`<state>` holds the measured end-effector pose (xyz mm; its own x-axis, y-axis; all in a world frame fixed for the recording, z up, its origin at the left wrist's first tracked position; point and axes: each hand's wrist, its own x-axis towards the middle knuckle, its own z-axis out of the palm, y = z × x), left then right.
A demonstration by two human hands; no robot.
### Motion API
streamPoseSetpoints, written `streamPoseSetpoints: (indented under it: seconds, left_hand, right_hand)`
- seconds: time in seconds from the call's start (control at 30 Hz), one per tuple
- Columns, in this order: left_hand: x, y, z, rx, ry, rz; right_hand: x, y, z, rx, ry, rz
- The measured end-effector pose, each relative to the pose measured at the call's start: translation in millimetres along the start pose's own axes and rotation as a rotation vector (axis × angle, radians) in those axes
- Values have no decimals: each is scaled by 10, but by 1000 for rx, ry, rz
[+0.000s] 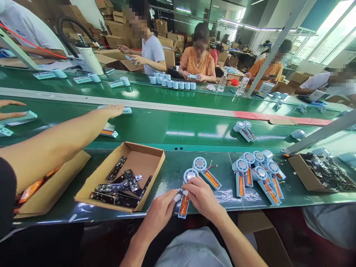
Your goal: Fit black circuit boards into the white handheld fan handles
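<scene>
In front of me lies a light-blue handheld fan with an open handle (183, 207), an orange battery showing in it. My left hand (160, 209) and my right hand (203, 198) meet just over the fan, between its round head (190, 175) and the lower handle. Both hands pinch with thumb and fingers at a small whitish and dark part (178, 194), too small and covered to name. Just behind is a second open fan (213, 178), its thin wires sticking up.
To the left, a cardboard box (160, 163) holds black circuit boards (132, 181). Several open fans (261, 173) lie at right, near a box of dark parts (296, 172). A co-worker's arm (55, 144) reaches in from the left. Behind runs a green conveyor (178, 128).
</scene>
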<state>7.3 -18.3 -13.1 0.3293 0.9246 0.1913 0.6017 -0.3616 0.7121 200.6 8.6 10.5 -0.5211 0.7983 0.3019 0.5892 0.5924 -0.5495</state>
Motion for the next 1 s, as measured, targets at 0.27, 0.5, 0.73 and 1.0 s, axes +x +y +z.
streamPoseSetpoints:
  seconds: [0.27,0.5,0.73,1.0]
  left_hand:
    - [-22,11,80,9,24,-54]
    - [-134,-4,147,16,118,-280]
    - [-108,26,123,14,172,-253]
    - [-42,184,71,-90,142,-222]
  right_hand:
    - [-81,-50,140,-136,91,30]
    - [-413,34,33,31,184,165]
    - [-354,50,-234,-55,-83,17]
    - [-111,88,17,374,183,128]
